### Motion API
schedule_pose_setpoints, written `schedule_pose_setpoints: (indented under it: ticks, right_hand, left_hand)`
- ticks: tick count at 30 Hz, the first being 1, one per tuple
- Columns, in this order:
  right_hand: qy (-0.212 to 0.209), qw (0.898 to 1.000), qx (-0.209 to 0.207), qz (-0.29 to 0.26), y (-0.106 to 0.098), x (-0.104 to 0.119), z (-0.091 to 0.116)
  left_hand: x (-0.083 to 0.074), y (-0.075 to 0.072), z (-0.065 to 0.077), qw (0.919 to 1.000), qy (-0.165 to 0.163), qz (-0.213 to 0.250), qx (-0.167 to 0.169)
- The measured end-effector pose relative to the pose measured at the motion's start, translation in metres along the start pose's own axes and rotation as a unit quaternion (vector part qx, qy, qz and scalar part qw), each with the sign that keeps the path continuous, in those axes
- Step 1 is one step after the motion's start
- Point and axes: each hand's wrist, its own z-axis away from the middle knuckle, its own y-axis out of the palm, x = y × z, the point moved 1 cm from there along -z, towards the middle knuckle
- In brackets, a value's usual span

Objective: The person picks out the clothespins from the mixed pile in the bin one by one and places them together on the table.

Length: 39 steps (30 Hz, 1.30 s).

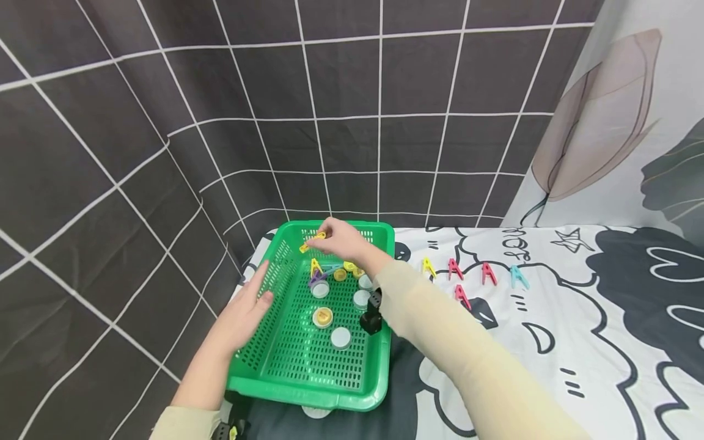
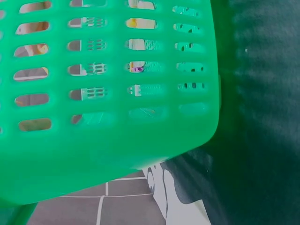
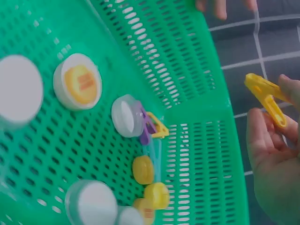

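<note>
Right arm, cream-sleeved to near the wrist, runs diagonally up and left from the lower edge of the head view; right hand is farther forward than the left, thumb and fingers in a pinch, with part of the palm visible at the right edge of the right wrist view. Left forearm, bare above a cream cuff, angles up and right from lower left; left hand has straight fingers pointing forward, thumb spread apart, and stands apart from the right hand.
</note>
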Motion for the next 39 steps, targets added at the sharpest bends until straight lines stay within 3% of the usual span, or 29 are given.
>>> schedule_pose_setpoints:
  ticks: [9, 17, 39]
  right_hand:
    - [-0.018, 0.998, -0.039, -0.044, -0.032, -0.009, 0.008]
    - [-0.012, 0.998, -0.061, -0.033, -0.055, -0.025, 0.025]
    - [0.016, 0.989, -0.143, 0.018, -0.111, -0.093, 0.080]
  left_hand:
    - [-0.004, 0.001, -0.002, 0.9997, -0.004, -0.024, 0.002]
    - [-0.002, 0.002, -0.003, 0.9993, -0.013, -0.033, 0.005]
    - [-0.003, 0.001, 0.000, 0.9992, 0.010, -0.038, 0.000]
